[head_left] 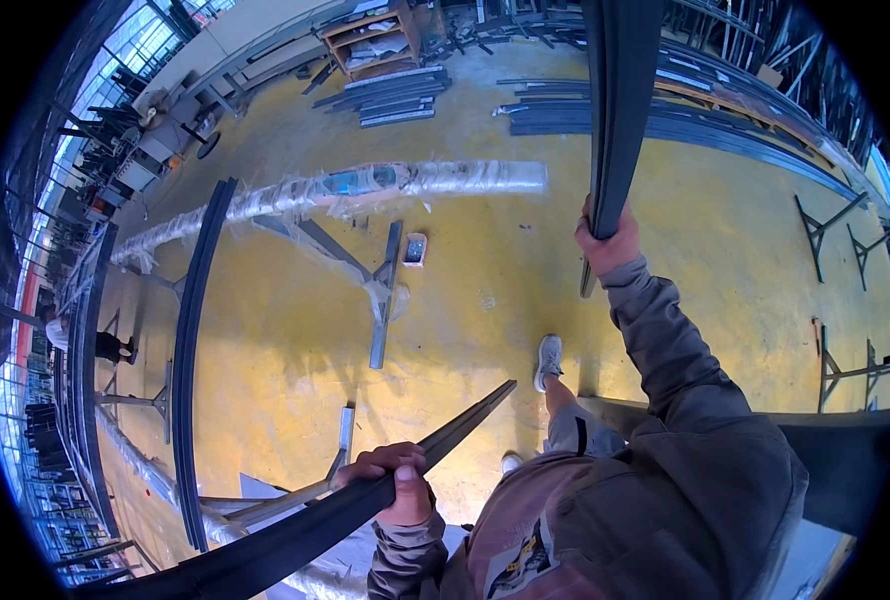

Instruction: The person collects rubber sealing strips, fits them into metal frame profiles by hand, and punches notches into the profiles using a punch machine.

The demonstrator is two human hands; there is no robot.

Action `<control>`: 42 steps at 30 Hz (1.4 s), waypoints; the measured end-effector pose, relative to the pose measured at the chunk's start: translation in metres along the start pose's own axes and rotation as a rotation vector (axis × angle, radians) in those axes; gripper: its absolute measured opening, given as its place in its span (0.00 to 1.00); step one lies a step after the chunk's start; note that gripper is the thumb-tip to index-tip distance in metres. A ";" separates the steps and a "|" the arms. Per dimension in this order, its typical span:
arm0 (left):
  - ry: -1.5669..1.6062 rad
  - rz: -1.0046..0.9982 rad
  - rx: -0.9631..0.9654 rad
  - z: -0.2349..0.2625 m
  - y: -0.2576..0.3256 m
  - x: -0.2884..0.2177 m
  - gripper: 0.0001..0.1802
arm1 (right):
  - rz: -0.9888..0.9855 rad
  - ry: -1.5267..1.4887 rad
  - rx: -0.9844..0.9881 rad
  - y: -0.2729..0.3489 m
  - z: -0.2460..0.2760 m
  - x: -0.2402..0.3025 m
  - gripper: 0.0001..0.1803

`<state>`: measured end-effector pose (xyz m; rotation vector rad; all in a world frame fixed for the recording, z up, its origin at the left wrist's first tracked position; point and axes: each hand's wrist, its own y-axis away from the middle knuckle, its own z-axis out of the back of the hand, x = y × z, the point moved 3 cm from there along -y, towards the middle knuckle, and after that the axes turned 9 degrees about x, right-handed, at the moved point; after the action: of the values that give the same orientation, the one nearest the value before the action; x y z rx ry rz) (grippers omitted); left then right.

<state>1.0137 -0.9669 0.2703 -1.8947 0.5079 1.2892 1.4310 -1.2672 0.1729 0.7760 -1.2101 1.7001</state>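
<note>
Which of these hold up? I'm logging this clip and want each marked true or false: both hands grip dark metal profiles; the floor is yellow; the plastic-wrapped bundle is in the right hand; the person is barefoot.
1. Both hands grip dark metal profiles: true; left hand holds the lower profile, right hand the upper profile.
2. Yellow floor: true.
3. Wrapped bundle in right hand: false; it rests on stands.
4. Barefoot: false; a white shoe shows.

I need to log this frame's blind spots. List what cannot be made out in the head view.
- The dark profile in the right hand: upper end cut off by the top edge.
- The dark bar under the left hand: near end runs out at the lower rim.
- The small flat object on the yellow floor: too small to identify.
- The distant person: tiny and warped at the left rim.
</note>
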 end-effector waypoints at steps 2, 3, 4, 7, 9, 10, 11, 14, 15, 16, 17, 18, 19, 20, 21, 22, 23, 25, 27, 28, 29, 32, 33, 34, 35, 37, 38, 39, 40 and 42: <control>0.091 -0.026 0.004 -0.044 -0.036 0.012 0.26 | 0.008 0.014 0.003 -0.040 0.014 -0.021 0.28; 0.155 -0.062 0.032 -0.070 -0.058 0.022 0.25 | 0.053 0.082 0.051 -0.059 0.024 -0.026 0.31; 0.213 -0.046 0.057 -0.099 -0.079 0.032 0.25 | 0.097 0.159 0.093 -0.081 0.039 -0.031 0.34; 0.261 -0.009 0.077 -0.179 -0.148 0.073 0.25 | 0.051 0.151 0.338 -0.132 0.064 -0.037 0.37; 0.307 0.030 0.090 -0.235 -0.204 0.102 0.24 | 0.065 0.169 0.509 -0.181 0.070 -0.019 0.37; 0.345 0.081 0.074 -0.262 -0.230 0.122 0.23 | 0.046 0.170 0.593 -0.200 0.071 -0.018 0.37; 0.354 0.121 0.098 -0.284 -0.258 0.145 0.20 | 0.055 0.187 0.644 -0.218 0.068 -0.020 0.37; 0.459 0.259 0.053 -0.365 -0.340 0.224 0.16 | -0.079 0.190 0.868 -0.290 0.059 -0.042 0.37; 0.443 0.291 0.020 -0.381 -0.359 0.251 0.19 | -0.097 0.183 0.934 -0.312 0.051 -0.048 0.36; 0.437 0.328 -0.005 -0.400 -0.377 0.285 0.21 | -0.123 0.186 0.991 -0.335 0.045 -0.060 0.36; 0.452 0.355 -0.005 -0.418 -0.387 0.314 0.21 | -0.158 0.218 1.052 -0.356 0.036 -0.073 0.36; 0.462 0.400 0.003 -0.435 -0.403 0.342 0.25 | -0.180 0.250 1.111 -0.383 0.026 -0.087 0.36; 0.470 0.443 0.005 -0.450 -0.417 0.369 0.28 | -0.226 0.236 1.138 -0.409 0.018 -0.107 0.35; 0.476 0.484 0.001 -0.466 -0.430 0.397 0.31 | -0.236 0.251 1.150 -0.432 0.015 -0.128 0.35; 0.521 0.537 -0.006 -0.483 -0.440 0.425 0.31 | -0.293 0.266 1.170 -0.455 0.010 -0.149 0.36; 0.518 0.545 -0.043 -0.505 -0.450 0.440 0.31 | -0.342 0.268 1.200 -0.478 0.009 -0.169 0.37; 0.554 0.611 -0.016 -0.534 -0.460 0.460 0.33 | -0.330 0.292 1.175 -0.502 0.016 -0.207 0.40; 0.546 0.718 -0.040 -0.589 -0.497 0.488 0.36 | -0.352 0.295 1.230 -0.550 0.023 -0.251 0.41; 0.531 0.771 -0.109 -0.614 -0.523 0.538 0.33 | -0.352 0.262 1.293 -0.596 0.020 -0.277 0.42; 0.557 0.822 -0.118 -0.634 -0.541 0.552 0.33 | -0.368 0.263 1.322 -0.620 0.021 -0.292 0.43; 0.543 0.850 -0.140 -0.652 -0.559 0.567 0.33 | -0.383 0.271 1.345 -0.648 0.021 -0.307 0.44; 0.445 0.866 -0.170 -0.693 -0.618 0.627 0.38 | -0.409 0.205 1.495 -0.734 0.005 -0.364 0.47; 0.538 0.879 -0.102 -0.720 -0.642 0.644 0.42 | -0.394 0.142 1.524 -0.768 0.002 -0.386 0.47; 0.630 0.892 -0.030 -0.747 -0.667 0.661 0.46 | -0.376 0.139 1.523 -0.804 -0.005 -0.410 0.47; 0.640 0.898 -0.031 -0.764 -0.696 0.693 0.54 | -0.340 0.106 1.523 -0.842 -0.018 -0.431 0.47; 0.706 0.883 -0.028 -0.802 -0.752 0.734 0.55 | -0.289 0.047 1.567 -0.909 -0.043 -0.469 0.48; 0.780 0.870 0.000 -0.829 -0.785 0.751 0.56 | -0.280 0.036 1.555 -0.954 -0.050 -0.486 0.51; 0.721 0.847 -0.018 -0.845 -0.817 0.763 0.57 | -0.291 -0.074 1.569 -0.993 -0.061 -0.497 0.51; 0.712 0.835 -0.019 -0.858 -0.851 0.776 0.57 | -0.301 -0.164 1.572 -1.034 -0.068 -0.505 0.51; 0.574 0.789 -0.053 -0.874 -0.909 0.799 0.56 | -0.187 -0.112 1.439 -1.089 -0.093 -0.511 0.56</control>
<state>2.4894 -1.0063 0.0483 -2.1927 1.6550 1.1809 2.6341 -1.1866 0.1299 1.7184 0.2590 2.2266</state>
